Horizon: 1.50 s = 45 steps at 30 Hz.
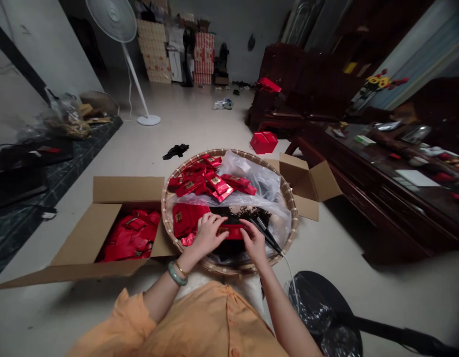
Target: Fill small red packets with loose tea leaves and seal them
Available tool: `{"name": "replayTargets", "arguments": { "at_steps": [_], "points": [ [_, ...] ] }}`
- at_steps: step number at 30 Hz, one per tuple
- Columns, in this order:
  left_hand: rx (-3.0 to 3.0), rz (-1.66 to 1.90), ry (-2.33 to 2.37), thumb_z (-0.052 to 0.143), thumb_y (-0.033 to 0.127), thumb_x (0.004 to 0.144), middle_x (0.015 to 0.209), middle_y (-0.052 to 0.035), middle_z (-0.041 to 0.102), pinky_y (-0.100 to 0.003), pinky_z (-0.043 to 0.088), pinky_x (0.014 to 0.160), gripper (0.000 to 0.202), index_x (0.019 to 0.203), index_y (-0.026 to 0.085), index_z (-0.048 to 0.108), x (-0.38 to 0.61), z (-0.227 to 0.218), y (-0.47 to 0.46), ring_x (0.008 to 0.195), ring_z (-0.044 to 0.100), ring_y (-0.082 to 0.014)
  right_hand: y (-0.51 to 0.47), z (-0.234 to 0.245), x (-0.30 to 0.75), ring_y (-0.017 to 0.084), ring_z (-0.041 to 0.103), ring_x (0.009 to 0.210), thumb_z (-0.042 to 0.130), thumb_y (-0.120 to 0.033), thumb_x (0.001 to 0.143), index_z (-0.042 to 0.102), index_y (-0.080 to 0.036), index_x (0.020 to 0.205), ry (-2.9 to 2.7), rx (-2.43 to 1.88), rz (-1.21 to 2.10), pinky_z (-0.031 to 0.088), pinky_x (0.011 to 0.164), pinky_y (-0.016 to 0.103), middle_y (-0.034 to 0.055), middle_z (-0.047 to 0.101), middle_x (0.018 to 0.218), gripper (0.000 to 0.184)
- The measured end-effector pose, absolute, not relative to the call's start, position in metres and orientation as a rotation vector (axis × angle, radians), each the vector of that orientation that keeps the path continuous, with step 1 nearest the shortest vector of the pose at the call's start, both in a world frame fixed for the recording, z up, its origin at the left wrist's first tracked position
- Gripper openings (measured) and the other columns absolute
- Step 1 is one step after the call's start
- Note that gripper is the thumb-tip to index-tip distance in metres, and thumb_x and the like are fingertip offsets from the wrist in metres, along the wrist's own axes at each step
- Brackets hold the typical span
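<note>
A small red packet (235, 232) is held level between my two hands over the near part of a round woven basket (293, 218). My left hand (209, 235) is closed on its left end and my right hand (255, 242) on its right end. Flat red pouches (183, 218) with gold print lie beside my left hand. Farther back, filled red packets (216, 183) are heaped on clear plastic sheeting (248, 171). A black tool with a white cord (268, 235), like a hair straightener, rests just right of my right hand, near dark curly scraps (257, 213).
At left stands an open cardboard box (84, 233) with red packets inside; another open box (304, 186) is at right. A black round base with plastic wrap (318, 307) sits near right. Behind are a white fan (148, 120), a red box (264, 142) and dark wooden furniture (333, 198).
</note>
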State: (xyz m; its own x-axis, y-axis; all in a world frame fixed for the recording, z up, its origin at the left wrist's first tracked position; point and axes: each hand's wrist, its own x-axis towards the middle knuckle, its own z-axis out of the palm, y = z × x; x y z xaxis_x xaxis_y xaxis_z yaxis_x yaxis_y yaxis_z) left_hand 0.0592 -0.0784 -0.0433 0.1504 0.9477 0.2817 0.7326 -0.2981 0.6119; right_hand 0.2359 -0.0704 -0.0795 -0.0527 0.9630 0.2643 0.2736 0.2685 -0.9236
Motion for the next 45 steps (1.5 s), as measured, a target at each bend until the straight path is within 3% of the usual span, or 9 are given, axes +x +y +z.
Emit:
{"name": "replayTargets", "arguments": {
  "at_steps": [3, 14, 16, 19, 22, 26, 33, 41, 45],
  "points": [
    [1.988, 0.683, 1.416, 0.051, 0.030, 0.084, 0.088, -0.0047, 0.070, -0.028, 0.045, 0.075, 0.024, 0.096, 0.022, 0.069, 0.049, -0.049, -0.073, 0.078, 0.061, -0.0176, -0.067, -0.075, 0.239, 0.021, 0.063, 0.090, 0.048, -0.026, 0.084, 0.057, -0.019, 0.117, -1.523, -1.235, 0.859, 0.052, 0.081, 0.035, 0.0095, 0.066, 0.104, 0.035],
    [1.663, 0.923, 1.549, 0.053, 0.032, 0.082, 0.088, -0.0052, 0.072, -0.026, 0.048, 0.070, 0.025, 0.092, 0.017, 0.070, 0.068, -0.063, -0.079, 0.075, 0.066, -0.0180, -0.076, -0.073, 0.224, 0.024, 0.045, 0.117, 0.043, -0.020, 0.087, 0.044, -0.017, 0.130, -1.804, -1.230, 0.367, 0.038, 0.099, 0.044, 0.0135, 0.051, 0.128, 0.043],
    [1.652, 0.935, 1.549, 0.053, 0.031, 0.082, 0.089, -0.0056, 0.072, -0.026, 0.049, 0.071, 0.025, 0.093, 0.016, 0.070, 0.069, -0.064, -0.080, 0.075, 0.066, -0.0182, -0.076, -0.071, 0.224, 0.022, 0.048, 0.114, 0.042, -0.019, 0.088, 0.049, -0.018, 0.124, -1.773, -1.215, 0.396, 0.039, 0.097, 0.042, 0.0123, 0.054, 0.124, 0.037],
    [1.702, 0.930, 1.536, 0.053, 0.030, 0.083, 0.092, -0.0058, 0.072, -0.027, 0.049, 0.073, 0.024, 0.095, 0.017, 0.070, 0.069, -0.066, -0.081, 0.078, 0.067, -0.0189, -0.071, -0.068, 0.230, 0.021, 0.053, 0.097, 0.047, -0.024, 0.087, 0.061, -0.019, 0.101, -1.662, -1.307, 0.439, 0.044, 0.086, 0.038, 0.0085, 0.063, 0.099, 0.020],
    [1.818, 0.907, 1.521, 0.053, 0.029, 0.084, 0.096, -0.0058, 0.071, -0.027, 0.049, 0.075, 0.025, 0.099, 0.019, 0.070, 0.069, -0.069, -0.084, 0.080, 0.067, -0.0194, -0.066, -0.065, 0.238, 0.022, 0.050, 0.087, 0.057, -0.031, 0.081, 0.063, -0.020, 0.080, -1.639, -1.436, 0.335, 0.043, 0.079, 0.039, 0.0070, 0.059, 0.084, 0.013],
    [1.876, 0.875, 1.532, 0.052, 0.026, 0.084, 0.096, -0.0058, 0.071, -0.027, 0.050, 0.072, 0.024, 0.099, 0.021, 0.070, 0.069, -0.071, -0.083, 0.077, 0.067, -0.0185, -0.066, -0.057, 0.244, 0.022, 0.047, 0.085, 0.053, -0.025, 0.084, 0.063, -0.020, 0.078, -1.779, -1.334, 0.184, 0.043, 0.076, 0.039, 0.0083, 0.055, 0.085, 0.012],
    [1.740, 0.802, 1.654, 0.050, 0.014, 0.078, 0.090, -0.0042, 0.072, -0.028, 0.049, 0.076, 0.028, 0.095, 0.020, 0.071, 0.062, -0.067, -0.072, 0.080, 0.067, -0.0182, -0.074, -0.041, 0.245, 0.020, 0.052, 0.076, 0.044, -0.022, 0.088, 0.060, -0.021, 0.084, -2.129, -1.060, 0.384, 0.045, 0.067, 0.032, 0.0067, 0.059, 0.078, 0.017],
    [1.842, 0.784, 1.462, 0.050, 0.030, 0.084, 0.092, -0.0051, 0.072, -0.025, 0.047, 0.071, 0.027, 0.096, 0.019, 0.071, 0.060, -0.061, -0.077, 0.077, 0.066, -0.0179, -0.071, -0.037, 0.245, 0.017, 0.059, 0.076, 0.054, -0.030, 0.081, 0.061, -0.020, 0.093, -1.906, -1.219, 0.749, 0.048, 0.070, 0.029, 0.0051, 0.064, 0.086, 0.017],
    [1.871, 0.794, 1.315, 0.052, 0.031, 0.083, 0.093, -0.0040, 0.072, -0.025, 0.048, 0.072, 0.024, 0.095, 0.022, 0.071, 0.060, -0.056, -0.078, 0.076, 0.066, -0.0174, -0.067, -0.040, 0.249, 0.015, 0.054, 0.062, 0.061, -0.038, 0.075, 0.063, -0.019, 0.069, -1.816, -1.319, 0.911, 0.043, 0.059, 0.025, 0.0002, 0.060, 0.065, 0.020]
  ]
}}
